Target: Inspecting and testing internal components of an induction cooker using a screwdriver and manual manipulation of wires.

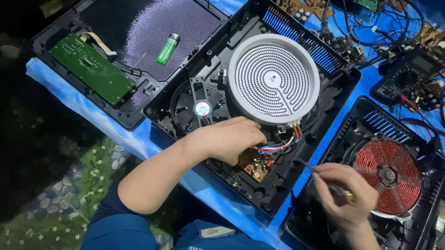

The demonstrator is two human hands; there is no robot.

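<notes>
While bracing circuit board (257, 164) at 6 o'clock of white heating coil (273, 78), left hand (229, 139) curled loosely, nothing gripped; right hand (343, 192) pinching slim tool (325, 178). Best kept steady, clear of wires (280, 144).

The person wears a dark blue short-sleeved shirt, its sleeve at seven o'clock ending above the elbow. Both forearms are bare, as are the left hand (230, 139) and right hand (346, 193): no gloves, rings or watch show.

Left hand (229, 139) rests inside cooker housing (285, 180); right hand (344, 193) holds screwdriver (325, 179).
</notes>
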